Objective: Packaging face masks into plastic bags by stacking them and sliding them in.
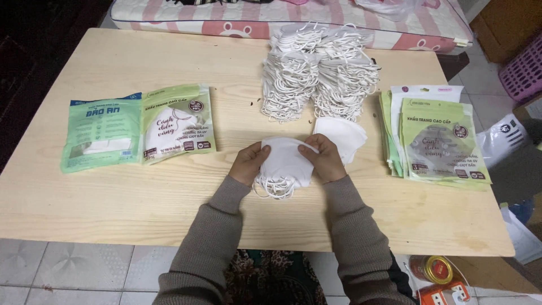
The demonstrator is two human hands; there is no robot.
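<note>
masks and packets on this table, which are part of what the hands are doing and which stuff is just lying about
In use:
left hand and right hand, both holding a small stack of masks
spare mask
mask pile
empty pouches
filled packets

Lying about:
mattress
purple basket
tin

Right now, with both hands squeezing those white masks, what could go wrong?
The ear loops dangle loose under the masks between the left hand and right hand; they might tangle. The tall mask pile behind looks wobbly and a bump could topple it onto the table.
</note>
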